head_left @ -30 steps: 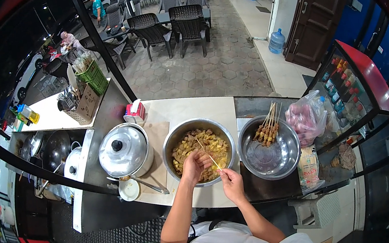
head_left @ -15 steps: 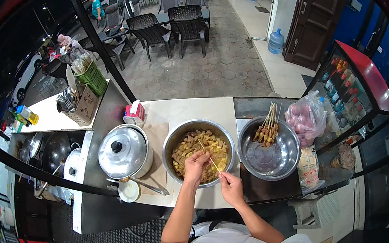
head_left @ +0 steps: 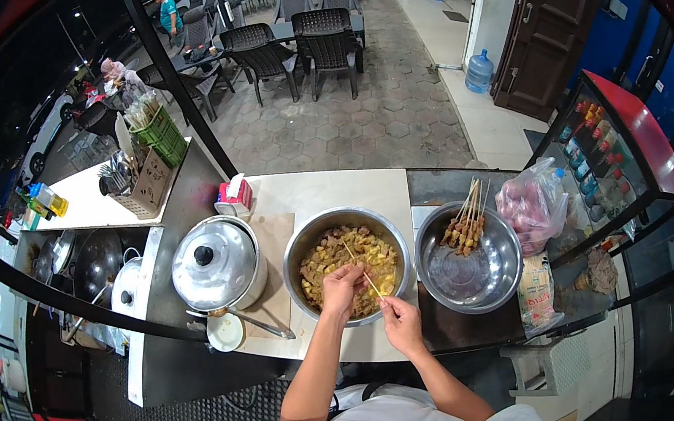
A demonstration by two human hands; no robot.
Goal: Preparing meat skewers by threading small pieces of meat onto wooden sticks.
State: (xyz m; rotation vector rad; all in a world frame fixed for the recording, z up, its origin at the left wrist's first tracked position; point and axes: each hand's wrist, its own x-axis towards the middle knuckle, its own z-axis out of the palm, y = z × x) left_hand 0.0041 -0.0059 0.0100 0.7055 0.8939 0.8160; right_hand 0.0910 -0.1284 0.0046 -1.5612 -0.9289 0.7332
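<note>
Presently holding one thin skewer (head_left: 374,286) above a steel mixing bowl (head_left: 293,267), using both hands. Clasping the mid-length with the left hand (head_left: 342,288), fingertips drawn together; pinching the lower end between thumb and fingers of the right hand (head_left: 402,321), near the bowl's near right rim. Judging by the bunch of loaded skewers (head_left: 461,233) in the second steel bowl (head_left: 465,280) to the right, apparently running part-way through: one group done, one stick in hand. Judging by the many loose food chunks (head_left: 322,255) in the mixing bowl, leaving much undone. Showing seemingly bare stick beyond the left fingers; not being able to tell about any load hidden behind them. Pointing the far tip away from the body and slightly left, over the chunks. Running lengthwise on a diagonal, from far left down to near right, ending at the right hand.
</note>
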